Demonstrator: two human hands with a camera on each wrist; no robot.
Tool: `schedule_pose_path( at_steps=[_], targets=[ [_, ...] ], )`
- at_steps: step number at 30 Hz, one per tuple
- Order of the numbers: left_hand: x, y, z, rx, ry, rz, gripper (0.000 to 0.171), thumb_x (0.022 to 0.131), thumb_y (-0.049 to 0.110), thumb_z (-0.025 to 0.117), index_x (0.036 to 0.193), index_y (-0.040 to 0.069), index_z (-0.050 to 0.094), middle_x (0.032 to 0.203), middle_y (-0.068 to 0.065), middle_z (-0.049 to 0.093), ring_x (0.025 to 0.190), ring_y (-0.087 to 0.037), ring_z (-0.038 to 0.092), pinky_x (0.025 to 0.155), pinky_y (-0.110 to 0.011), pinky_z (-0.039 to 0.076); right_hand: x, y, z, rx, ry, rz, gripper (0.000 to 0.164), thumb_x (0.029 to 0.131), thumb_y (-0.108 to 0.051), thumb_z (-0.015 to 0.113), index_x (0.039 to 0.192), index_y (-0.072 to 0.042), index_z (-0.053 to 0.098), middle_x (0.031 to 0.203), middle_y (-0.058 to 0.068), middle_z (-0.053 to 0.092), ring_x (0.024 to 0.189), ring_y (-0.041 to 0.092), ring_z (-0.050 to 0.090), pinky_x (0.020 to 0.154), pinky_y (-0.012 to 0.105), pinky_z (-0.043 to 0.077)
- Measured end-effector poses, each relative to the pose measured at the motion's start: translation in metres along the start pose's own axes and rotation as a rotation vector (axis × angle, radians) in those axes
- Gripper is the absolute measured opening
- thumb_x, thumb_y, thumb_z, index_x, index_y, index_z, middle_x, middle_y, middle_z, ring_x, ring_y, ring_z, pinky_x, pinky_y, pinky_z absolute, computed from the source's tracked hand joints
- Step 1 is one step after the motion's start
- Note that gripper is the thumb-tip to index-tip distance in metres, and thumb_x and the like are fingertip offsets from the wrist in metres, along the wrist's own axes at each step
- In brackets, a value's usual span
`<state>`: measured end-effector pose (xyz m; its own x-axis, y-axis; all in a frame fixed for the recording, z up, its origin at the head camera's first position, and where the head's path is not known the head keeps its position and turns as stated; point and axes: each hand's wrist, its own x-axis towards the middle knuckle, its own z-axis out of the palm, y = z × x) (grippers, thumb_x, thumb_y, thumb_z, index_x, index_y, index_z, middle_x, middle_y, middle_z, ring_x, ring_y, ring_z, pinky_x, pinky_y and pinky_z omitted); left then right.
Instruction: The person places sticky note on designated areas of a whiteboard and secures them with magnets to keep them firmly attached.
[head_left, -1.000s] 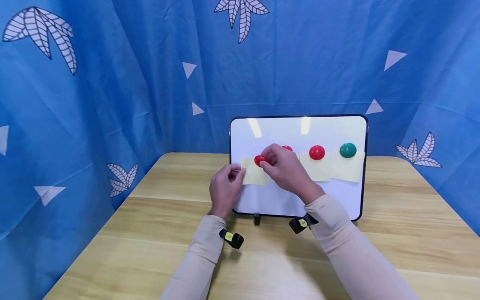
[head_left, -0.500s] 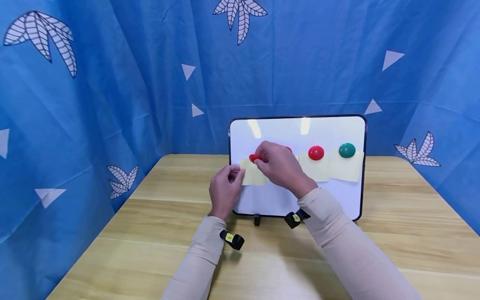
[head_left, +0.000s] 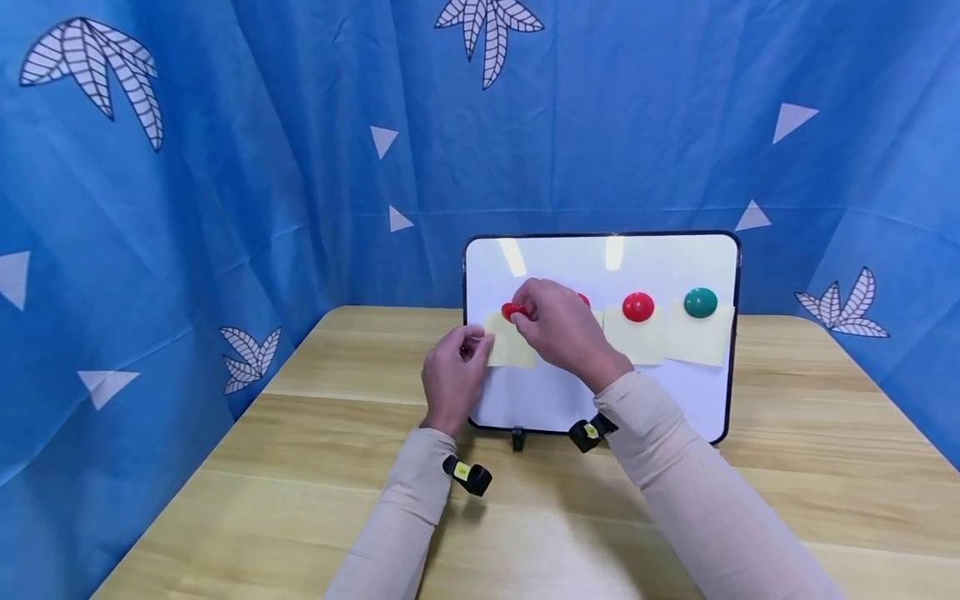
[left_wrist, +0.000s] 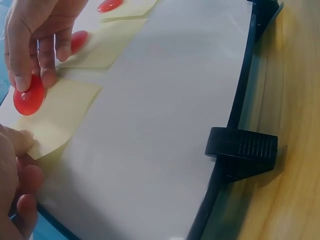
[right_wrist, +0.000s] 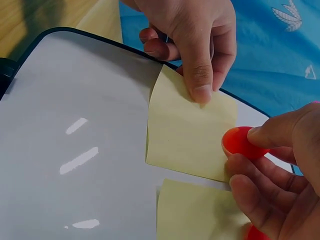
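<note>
A whiteboard [head_left: 540,400] with a black frame stands on the table. My left hand [head_left: 453,375] pinches the left edge of a yellow sticky note [right_wrist: 185,130], its thumb on the front of the paper. Between the thumb and fingers of my right hand [head_left: 566,333] is a round red magnet [right_wrist: 242,141], tilted at the note's top edge. Just right of this note is another yellow note [left_wrist: 102,50] with a red magnet [left_wrist: 79,41], mostly hidden behind my right hand in the head view.
Farther right on the board, a red magnet [head_left: 638,307] and a green magnet [head_left: 701,302] each sit at the top of a yellow note. Black feet [left_wrist: 242,150] support the lower frame. A blue curtain [head_left: 630,125] hangs behind the wooden table [head_left: 315,467].
My right hand has moved slightly up and left with the red magnet, which now sits higher by the note's top edge. My left hand has stayed at the note's left edge.
</note>
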<state>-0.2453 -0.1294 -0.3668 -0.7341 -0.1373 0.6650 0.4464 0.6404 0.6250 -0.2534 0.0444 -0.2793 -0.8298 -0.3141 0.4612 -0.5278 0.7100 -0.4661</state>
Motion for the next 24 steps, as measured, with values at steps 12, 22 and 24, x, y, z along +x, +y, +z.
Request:
schedule_pose_path(
  at_steps=[12, 22, 24],
  targets=[
    [0.0047, 0.0003, -0.0012, 0.018, 0.014, -0.002, 0.018, 0.092, 0.024, 0.076, 0.103, 0.010, 0.073, 0.086, -0.001, 0.070, 0.075, -0.015, 0.063, 0.067, -0.032, 0.051, 0.0039, -0.0031, 0.0027, -0.046, 0.014, 0.003, 0.033, 0.082, -0.017, 0.084, 0.109, -0.005, 0.070, 0.102, 0.009, 0.065, 0.087, 0.022, 0.060, 0.070, 0.033, 0.057],
    [0.0060, -0.0002, -0.0008, 0.041, 0.025, 0.002, 0.019, 0.092, 0.025, 0.076, 0.103, 0.010, 0.074, 0.085, -0.001, 0.071, 0.075, -0.015, 0.064, 0.067, -0.034, 0.051, 0.0063, -0.0034, 0.0063, -0.100, 0.028, -0.007, 0.034, 0.086, -0.019, 0.080, 0.115, -0.004, 0.068, 0.107, 0.011, 0.063, 0.092, 0.024, 0.061, 0.073, 0.034, 0.058],
    [0.0059, -0.0001, -0.0011, 0.052, 0.024, 0.001, 0.019, 0.092, 0.025, 0.076, 0.103, 0.010, 0.074, 0.085, -0.001, 0.071, 0.075, -0.015, 0.065, 0.067, -0.034, 0.051, 0.0070, -0.0036, 0.0072, -0.122, 0.033, -0.016, 0.035, 0.086, -0.019, 0.080, 0.116, -0.004, 0.068, 0.107, 0.012, 0.062, 0.091, 0.024, 0.061, 0.073, 0.034, 0.058]
  ],
)
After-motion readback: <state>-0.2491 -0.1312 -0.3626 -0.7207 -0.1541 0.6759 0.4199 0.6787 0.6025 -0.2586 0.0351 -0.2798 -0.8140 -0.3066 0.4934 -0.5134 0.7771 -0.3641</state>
